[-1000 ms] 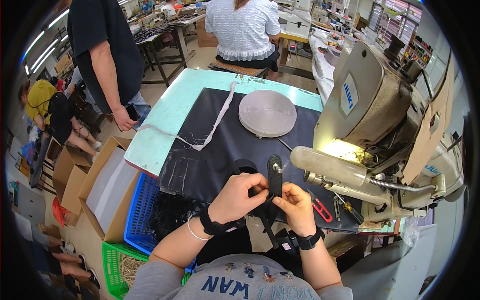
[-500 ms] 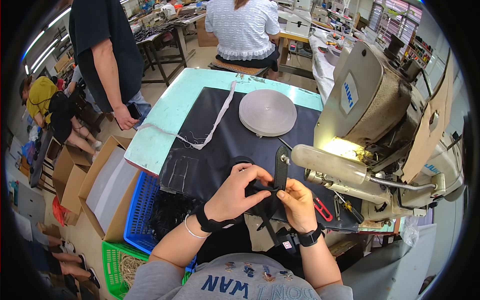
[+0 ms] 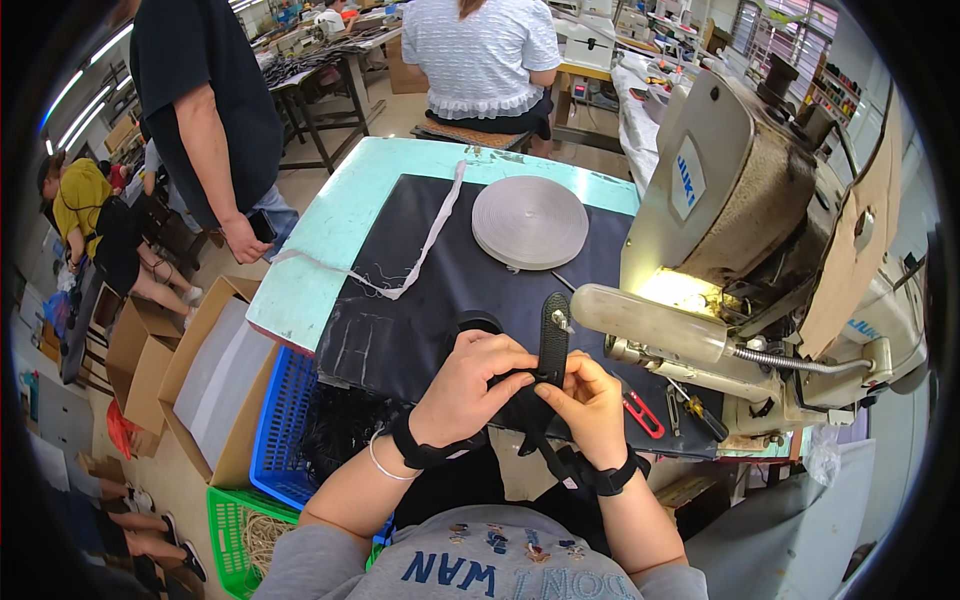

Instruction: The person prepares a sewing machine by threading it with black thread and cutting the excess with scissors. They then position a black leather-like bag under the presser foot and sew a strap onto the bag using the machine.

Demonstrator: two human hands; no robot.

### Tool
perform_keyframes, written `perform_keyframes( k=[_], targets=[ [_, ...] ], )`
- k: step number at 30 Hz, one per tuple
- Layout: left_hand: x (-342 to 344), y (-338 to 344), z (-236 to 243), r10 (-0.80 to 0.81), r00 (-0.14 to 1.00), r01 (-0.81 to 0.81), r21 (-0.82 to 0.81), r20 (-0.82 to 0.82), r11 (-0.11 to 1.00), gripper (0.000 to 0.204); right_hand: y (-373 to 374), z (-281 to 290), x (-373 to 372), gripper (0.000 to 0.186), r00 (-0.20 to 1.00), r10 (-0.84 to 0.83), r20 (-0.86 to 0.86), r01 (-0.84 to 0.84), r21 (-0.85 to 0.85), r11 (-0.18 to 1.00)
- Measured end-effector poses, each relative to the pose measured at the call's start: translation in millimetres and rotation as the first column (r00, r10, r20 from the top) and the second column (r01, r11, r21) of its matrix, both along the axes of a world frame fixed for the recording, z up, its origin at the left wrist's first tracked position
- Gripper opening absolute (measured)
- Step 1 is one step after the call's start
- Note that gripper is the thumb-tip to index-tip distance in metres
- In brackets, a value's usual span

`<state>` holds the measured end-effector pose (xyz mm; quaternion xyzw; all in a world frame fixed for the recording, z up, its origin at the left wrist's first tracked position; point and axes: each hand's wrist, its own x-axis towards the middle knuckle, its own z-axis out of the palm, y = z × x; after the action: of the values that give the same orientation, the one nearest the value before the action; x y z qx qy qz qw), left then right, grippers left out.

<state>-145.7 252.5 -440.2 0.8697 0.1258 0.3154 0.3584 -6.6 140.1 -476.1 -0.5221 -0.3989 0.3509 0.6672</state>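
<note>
Both of my hands meet over the near edge of the black-covered table, pinching a black strap. Its textured end, with a small metal piece on it, stands up between them. My left hand closes thumb and fingers on the strap from the left; another black loop shows behind its knuckles. On the strap's right side my right hand grips with thumb and fingertips. Below my hands a black band hangs toward my lap. The fingers partly hide where the strap is held.
A sewing machine with a lit lamp stands at the right. On the table lie a grey tape roll, a frayed strip, a red cutter and a screwdriver. Baskets and cartons stand left.
My hands have drawn slightly closer around the strap, and its upright end sits a little further left. The black band below hangs at a different angle.
</note>
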Motion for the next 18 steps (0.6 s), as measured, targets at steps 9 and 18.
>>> perform_keyframes(
  k=[9, 18],
  targets=[
    [0.4, -3.1, 3.9, -0.060, 0.998, 0.060, -0.083, 0.001, 0.995, 0.021, 1.0, 0.4, -1.2, 0.017, 0.997, -0.040, 0.061, 0.041, -0.021, 0.999],
    [-0.2, -2.6, 1.2, -0.036, 0.998, 0.034, -0.031, -0.050, 0.999, 0.018, -2.0, 10.0, -4.0, 0.015, 0.983, -0.005, -0.182, -0.004, -0.050, 0.999]
  ],
)
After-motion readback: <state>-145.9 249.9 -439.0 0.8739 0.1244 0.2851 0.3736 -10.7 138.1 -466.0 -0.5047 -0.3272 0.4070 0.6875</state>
